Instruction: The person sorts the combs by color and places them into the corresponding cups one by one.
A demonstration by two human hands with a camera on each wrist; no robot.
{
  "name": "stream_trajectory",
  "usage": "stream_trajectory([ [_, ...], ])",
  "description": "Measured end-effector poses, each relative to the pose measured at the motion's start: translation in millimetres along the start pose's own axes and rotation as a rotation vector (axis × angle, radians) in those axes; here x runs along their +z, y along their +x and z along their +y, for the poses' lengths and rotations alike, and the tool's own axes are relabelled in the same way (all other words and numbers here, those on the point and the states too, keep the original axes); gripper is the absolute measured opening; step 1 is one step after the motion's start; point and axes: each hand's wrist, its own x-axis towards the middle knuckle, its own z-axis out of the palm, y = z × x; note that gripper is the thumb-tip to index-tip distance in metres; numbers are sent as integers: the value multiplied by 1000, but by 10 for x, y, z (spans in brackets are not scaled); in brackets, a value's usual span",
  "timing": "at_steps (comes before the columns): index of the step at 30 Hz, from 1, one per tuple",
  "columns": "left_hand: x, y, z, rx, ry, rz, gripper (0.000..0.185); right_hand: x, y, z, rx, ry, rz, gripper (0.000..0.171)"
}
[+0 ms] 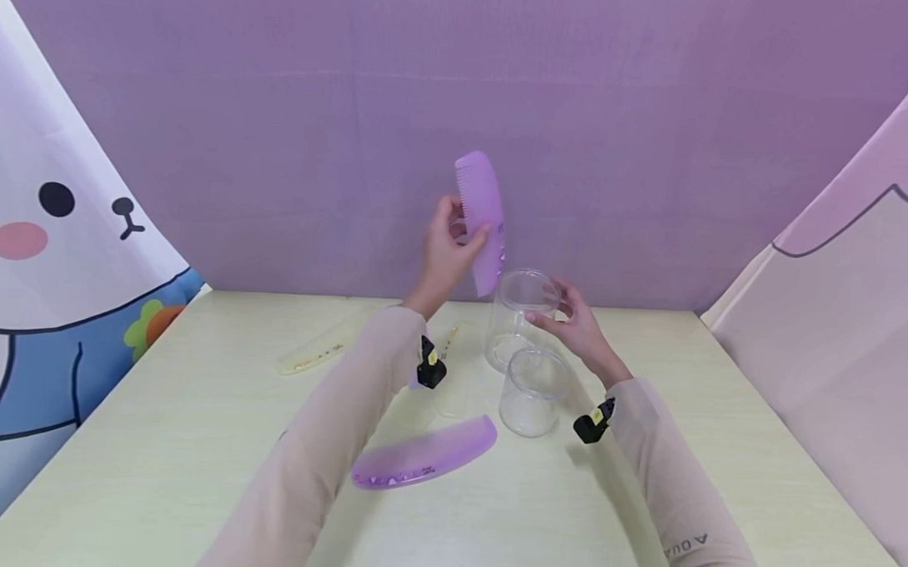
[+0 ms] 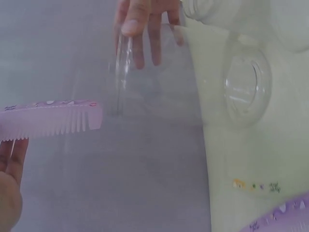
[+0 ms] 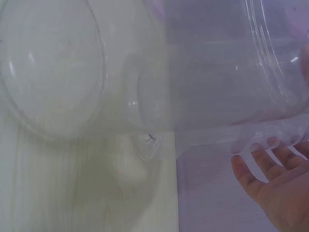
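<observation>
My left hand (image 1: 444, 254) pinches a purple comb (image 1: 483, 197) between thumb and fingers. The comb stands nearly upright in the air, its teeth facing left and its lower end close to the rim of a tall clear plastic jar (image 1: 523, 323). Around that jar's upper right side, my right hand (image 1: 581, 334) has its thumb in front and its fingers behind. The left wrist view shows the same comb (image 2: 48, 118) pointing toward the jar's mouth. A shorter clear jar (image 1: 532, 407) stands nearer to me, just in front of the tall one.
A second purple comb (image 1: 425, 453) lies on the table (image 1: 551, 520) in front. Farther left lies a pale yellow comb (image 1: 320, 354). Another pale, see-through comb (image 1: 450, 400) is partly hidden by my left forearm. A purple curtain (image 1: 616, 156) hangs behind the table.
</observation>
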Motion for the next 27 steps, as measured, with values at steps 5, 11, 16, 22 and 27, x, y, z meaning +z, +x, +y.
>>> stream_trajectory([
  [5,127,71,-146,7,-34,38,37,-20,62,159,-8,-25,11,83],
  [11,290,62,-212,33,-61,50,37,-18,69,199,-18,-46,23,83],
  [16,409,4,-251,7,-38,44,36,-11,35,123,-16,-39,11,81],
  [22,487,-87,-319,-16,-26,39,35,10,-35,-50,14,-13,0,80],
  [27,536,-171,-419,-27,7,46,33,-13,34,84,12,-15,7,82],
])
